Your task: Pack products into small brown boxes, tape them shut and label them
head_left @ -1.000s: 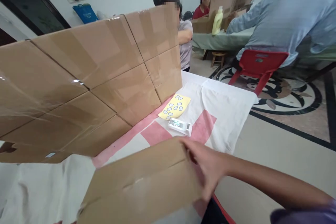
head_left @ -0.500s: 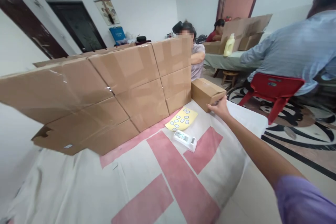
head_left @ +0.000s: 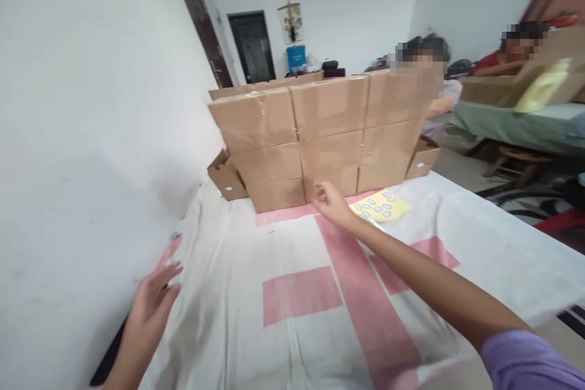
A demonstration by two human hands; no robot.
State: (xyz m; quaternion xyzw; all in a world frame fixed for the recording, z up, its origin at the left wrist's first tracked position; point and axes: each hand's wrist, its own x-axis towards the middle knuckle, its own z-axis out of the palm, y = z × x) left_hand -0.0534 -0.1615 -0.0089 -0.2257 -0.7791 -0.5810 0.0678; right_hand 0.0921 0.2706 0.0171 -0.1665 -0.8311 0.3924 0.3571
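Before the cardboard partition [head_left: 331,109], a reach is judged in hand: left hand [head_left: 155,294] spread, right hand [head_left: 333,204] curled, contents indeterminable. Yellow sheet [head_left: 382,204] is laid near the partition's right end; careful grasping is called for.

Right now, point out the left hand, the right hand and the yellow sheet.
Left hand [head_left: 148,301]: head view, middle of the hand.
Right hand [head_left: 333,204]: head view, middle of the hand.
Yellow sheet [head_left: 381,203]: head view, patterned upper face.
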